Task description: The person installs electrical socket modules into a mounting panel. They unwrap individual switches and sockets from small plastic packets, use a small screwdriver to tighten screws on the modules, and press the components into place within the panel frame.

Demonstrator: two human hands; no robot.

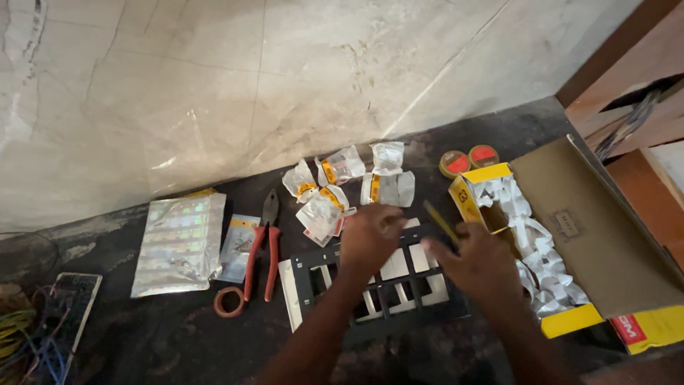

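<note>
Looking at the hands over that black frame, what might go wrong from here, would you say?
1. The right hand holds a thin tool over the black frame, close to the left hand; a slip could jab it.
2. The small plastic packets lie loose just behind, easily knocked aside.
3. The open box crowds the right forearm.

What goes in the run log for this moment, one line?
left hand on dark switch frame | right hand holds thin yellow-green tool | red-handled pliers beside | open box right
</note>
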